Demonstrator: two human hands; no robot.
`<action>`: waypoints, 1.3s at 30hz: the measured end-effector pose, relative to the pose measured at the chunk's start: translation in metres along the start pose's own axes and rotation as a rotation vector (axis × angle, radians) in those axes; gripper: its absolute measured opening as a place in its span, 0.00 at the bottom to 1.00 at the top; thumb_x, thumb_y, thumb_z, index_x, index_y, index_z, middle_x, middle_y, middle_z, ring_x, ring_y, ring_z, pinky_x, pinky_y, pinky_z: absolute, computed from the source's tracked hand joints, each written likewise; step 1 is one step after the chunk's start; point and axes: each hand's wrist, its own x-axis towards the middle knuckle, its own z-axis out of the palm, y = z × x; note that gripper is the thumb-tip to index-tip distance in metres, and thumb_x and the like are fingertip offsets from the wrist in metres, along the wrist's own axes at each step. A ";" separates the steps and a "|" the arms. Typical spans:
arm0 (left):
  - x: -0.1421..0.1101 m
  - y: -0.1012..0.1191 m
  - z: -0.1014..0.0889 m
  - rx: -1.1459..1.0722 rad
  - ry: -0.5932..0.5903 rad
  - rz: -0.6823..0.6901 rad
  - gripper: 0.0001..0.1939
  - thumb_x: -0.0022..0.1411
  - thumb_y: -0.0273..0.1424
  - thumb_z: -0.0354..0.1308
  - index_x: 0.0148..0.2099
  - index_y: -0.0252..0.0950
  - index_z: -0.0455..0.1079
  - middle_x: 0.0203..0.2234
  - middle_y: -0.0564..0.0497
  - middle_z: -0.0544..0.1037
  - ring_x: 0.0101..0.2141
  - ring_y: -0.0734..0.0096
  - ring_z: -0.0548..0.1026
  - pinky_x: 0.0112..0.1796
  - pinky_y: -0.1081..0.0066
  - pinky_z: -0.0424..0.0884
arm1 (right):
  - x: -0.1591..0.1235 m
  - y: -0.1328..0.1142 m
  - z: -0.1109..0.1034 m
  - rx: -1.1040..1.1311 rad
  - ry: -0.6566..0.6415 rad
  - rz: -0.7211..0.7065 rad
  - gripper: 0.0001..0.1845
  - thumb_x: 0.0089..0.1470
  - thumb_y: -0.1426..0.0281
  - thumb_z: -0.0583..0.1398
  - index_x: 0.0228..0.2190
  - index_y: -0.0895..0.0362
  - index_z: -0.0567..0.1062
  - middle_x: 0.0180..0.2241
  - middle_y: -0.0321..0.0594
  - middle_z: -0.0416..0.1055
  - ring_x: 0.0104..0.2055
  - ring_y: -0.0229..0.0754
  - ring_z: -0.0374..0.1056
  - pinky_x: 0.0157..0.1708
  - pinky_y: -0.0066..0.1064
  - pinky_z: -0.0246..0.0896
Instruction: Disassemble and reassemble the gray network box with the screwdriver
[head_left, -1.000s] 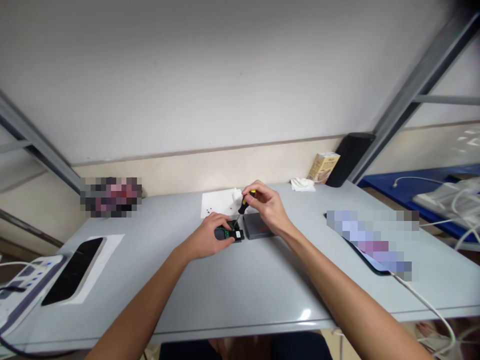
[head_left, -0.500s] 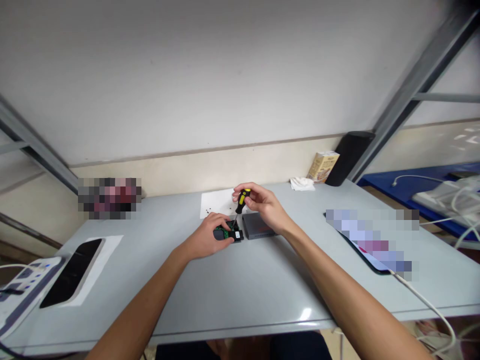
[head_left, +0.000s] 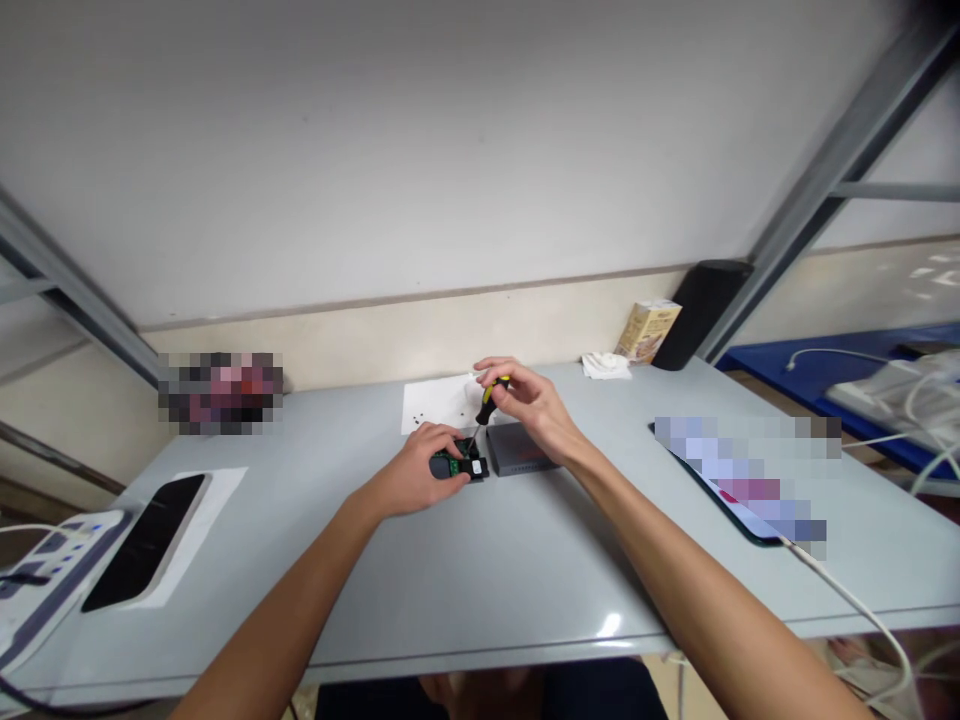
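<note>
My left hand [head_left: 422, 468] grips a small green and black circuit board [head_left: 471, 467] down on the table, fingers over its far side and thumb along its near edge. A black and yellow screwdriver [head_left: 490, 402] is held in the fingers of my right hand [head_left: 534, 408], above the board. Its shaft slants down to the left and the tip meets the board's far right part; the exact contact spot is too small to see. Right beside the board lies a flat dark grey box [head_left: 517, 452], partly behind my right hand. Beyond them, a white paper sheet [head_left: 435, 400] carries several tiny dark bits.
On the left are a black phone [head_left: 150, 545] on white paper and a power strip [head_left: 56, 570]. A charging tablet-like device [head_left: 720, 480] lies on the right. At the back stand a yellow carton [head_left: 649, 332], crumpled tissue [head_left: 606, 365] and a black cylinder [head_left: 701, 315].
The screwdriver's handle has tipped further to the right, and my right hand has turned with it. My left hand and the board keep their place on the table.
</note>
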 end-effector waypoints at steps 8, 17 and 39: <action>0.002 0.005 -0.002 0.008 -0.020 -0.002 0.08 0.61 0.31 0.67 0.37 0.40 0.69 0.53 0.45 0.78 0.55 0.54 0.72 0.61 0.48 0.65 | -0.001 -0.002 0.006 0.118 -0.047 0.063 0.12 0.60 0.61 0.64 0.44 0.52 0.78 0.40 0.40 0.75 0.44 0.44 0.71 0.46 0.39 0.65; 0.003 0.002 -0.002 0.000 -0.018 -0.002 0.09 0.60 0.32 0.68 0.37 0.41 0.69 0.51 0.45 0.79 0.54 0.54 0.73 0.60 0.49 0.65 | -0.001 -0.002 0.004 0.089 -0.013 0.046 0.12 0.57 0.62 0.65 0.43 0.51 0.81 0.40 0.40 0.76 0.45 0.45 0.71 0.48 0.39 0.64; 0.001 0.002 -0.003 0.034 -0.030 -0.015 0.09 0.61 0.33 0.67 0.38 0.41 0.69 0.52 0.45 0.77 0.56 0.54 0.71 0.61 0.48 0.63 | 0.000 -0.001 -0.001 0.040 -0.016 0.034 0.12 0.59 0.60 0.64 0.42 0.51 0.81 0.41 0.41 0.78 0.45 0.46 0.72 0.49 0.41 0.64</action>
